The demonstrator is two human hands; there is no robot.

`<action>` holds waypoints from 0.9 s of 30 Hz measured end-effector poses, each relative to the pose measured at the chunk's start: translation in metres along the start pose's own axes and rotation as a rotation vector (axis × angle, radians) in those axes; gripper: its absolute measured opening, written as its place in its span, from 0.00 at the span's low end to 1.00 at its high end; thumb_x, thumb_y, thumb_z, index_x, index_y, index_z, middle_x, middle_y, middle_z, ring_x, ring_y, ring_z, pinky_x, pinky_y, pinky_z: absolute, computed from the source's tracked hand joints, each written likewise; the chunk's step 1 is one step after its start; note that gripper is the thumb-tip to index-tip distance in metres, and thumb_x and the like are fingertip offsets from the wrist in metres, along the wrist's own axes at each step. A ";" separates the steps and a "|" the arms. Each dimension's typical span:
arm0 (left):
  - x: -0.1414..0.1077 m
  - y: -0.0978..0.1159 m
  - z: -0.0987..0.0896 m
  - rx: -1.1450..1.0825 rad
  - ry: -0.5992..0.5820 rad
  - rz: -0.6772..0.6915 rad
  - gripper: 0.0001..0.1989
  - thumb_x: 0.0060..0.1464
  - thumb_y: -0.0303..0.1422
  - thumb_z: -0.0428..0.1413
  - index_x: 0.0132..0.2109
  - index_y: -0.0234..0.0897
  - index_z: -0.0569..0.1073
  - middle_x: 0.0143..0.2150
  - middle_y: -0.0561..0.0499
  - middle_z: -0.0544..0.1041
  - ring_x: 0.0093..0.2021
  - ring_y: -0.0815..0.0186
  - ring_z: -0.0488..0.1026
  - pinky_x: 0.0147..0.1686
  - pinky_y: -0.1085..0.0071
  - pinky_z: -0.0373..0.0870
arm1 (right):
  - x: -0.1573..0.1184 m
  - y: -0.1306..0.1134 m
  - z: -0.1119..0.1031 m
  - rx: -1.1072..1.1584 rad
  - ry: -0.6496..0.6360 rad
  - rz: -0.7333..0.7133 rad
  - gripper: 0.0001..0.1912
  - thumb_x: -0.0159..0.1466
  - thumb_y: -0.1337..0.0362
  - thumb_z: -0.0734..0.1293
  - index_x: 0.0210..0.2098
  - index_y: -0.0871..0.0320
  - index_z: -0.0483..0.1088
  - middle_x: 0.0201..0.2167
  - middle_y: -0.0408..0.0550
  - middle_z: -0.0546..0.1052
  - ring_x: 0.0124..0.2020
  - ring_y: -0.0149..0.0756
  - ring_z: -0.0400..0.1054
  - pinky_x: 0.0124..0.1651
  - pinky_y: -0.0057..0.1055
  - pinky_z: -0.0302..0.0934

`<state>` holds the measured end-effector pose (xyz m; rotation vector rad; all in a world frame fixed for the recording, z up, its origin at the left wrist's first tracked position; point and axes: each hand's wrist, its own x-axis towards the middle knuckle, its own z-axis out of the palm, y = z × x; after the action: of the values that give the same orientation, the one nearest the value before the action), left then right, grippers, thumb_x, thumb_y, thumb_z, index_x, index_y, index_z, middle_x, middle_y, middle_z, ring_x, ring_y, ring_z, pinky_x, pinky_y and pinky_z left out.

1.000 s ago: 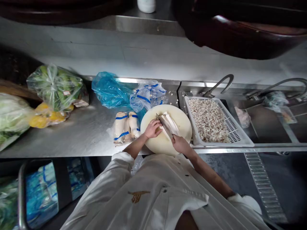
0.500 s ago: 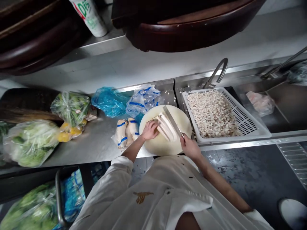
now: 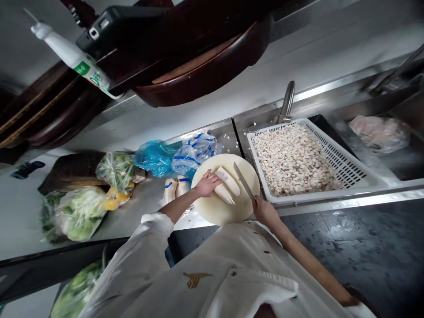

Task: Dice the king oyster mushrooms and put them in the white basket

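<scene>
On the round cream cutting board lie long pale slices, which look like sliced mushroom. My left hand rests on the upper left part of the slices, fingers reaching over them; whether it grips them is hard to tell. In my right hand is the handle of a knife, its blade pointing up and left over the board's right side, apart from the slices. Right of the board, a white perforated basket holds a heap of small pale chopped pieces.
Left of the board lie wrapped pale stems, a blue plastic bag and a clear bag with blue stripes. Bagged greens sit farther left. A faucet stands behind the basket. Dark round trays overhang the counter.
The view has tilted and shifted. The knife has moved away from the slices, which now lie separated into two groups. My left hand has moved further onto them.
</scene>
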<state>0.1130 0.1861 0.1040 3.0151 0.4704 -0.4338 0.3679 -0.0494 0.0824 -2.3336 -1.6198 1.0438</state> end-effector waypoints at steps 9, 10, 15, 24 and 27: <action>-0.029 -0.019 -0.009 -0.242 -0.120 -0.020 0.44 0.43 0.26 0.63 0.69 0.49 0.70 0.69 0.46 0.69 0.73 0.46 0.58 0.77 0.43 0.41 | -0.009 0.001 -0.012 0.122 -0.048 -0.179 0.14 0.79 0.59 0.56 0.48 0.57 0.71 0.41 0.53 0.84 0.42 0.41 0.78 0.38 0.29 0.53; -0.042 -0.021 -0.003 -0.277 -0.058 -0.076 0.46 0.44 0.27 0.64 0.72 0.50 0.66 0.72 0.45 0.65 0.75 0.46 0.55 0.78 0.43 0.40 | -0.008 -0.004 -0.012 0.114 -0.078 -0.196 0.15 0.79 0.58 0.56 0.47 0.57 0.72 0.41 0.53 0.84 0.43 0.41 0.78 0.38 0.29 0.53; -0.100 0.004 0.045 -0.550 0.221 -0.395 0.54 0.53 0.42 0.69 0.79 0.47 0.49 0.80 0.41 0.48 0.79 0.45 0.46 0.76 0.47 0.53 | 0.007 -0.040 -0.003 -0.033 -0.171 -0.234 0.17 0.78 0.59 0.56 0.54 0.60 0.73 0.48 0.60 0.83 0.48 0.44 0.78 0.45 0.31 0.59; 0.018 0.090 0.113 -0.847 0.953 -1.338 0.38 0.74 0.35 0.43 0.78 0.43 0.27 0.82 0.38 0.37 0.82 0.52 0.35 0.78 0.40 0.45 | 0.009 -0.102 0.028 -0.168 -0.220 -0.255 0.22 0.78 0.63 0.54 0.65 0.63 0.67 0.47 0.63 0.83 0.49 0.48 0.80 0.47 0.34 0.64; 0.025 0.086 0.105 -0.867 0.890 -1.316 0.39 0.73 0.35 0.45 0.78 0.41 0.27 0.81 0.36 0.38 0.82 0.52 0.33 0.78 0.37 0.43 | 0.009 -0.109 0.029 -0.239 -0.216 -0.239 0.24 0.78 0.63 0.54 0.69 0.63 0.64 0.46 0.64 0.83 0.48 0.49 0.80 0.47 0.35 0.64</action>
<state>0.1347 0.1009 -0.0028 1.5267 1.9575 0.9049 0.2668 -0.0036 0.1060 -2.1471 -2.1507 1.1371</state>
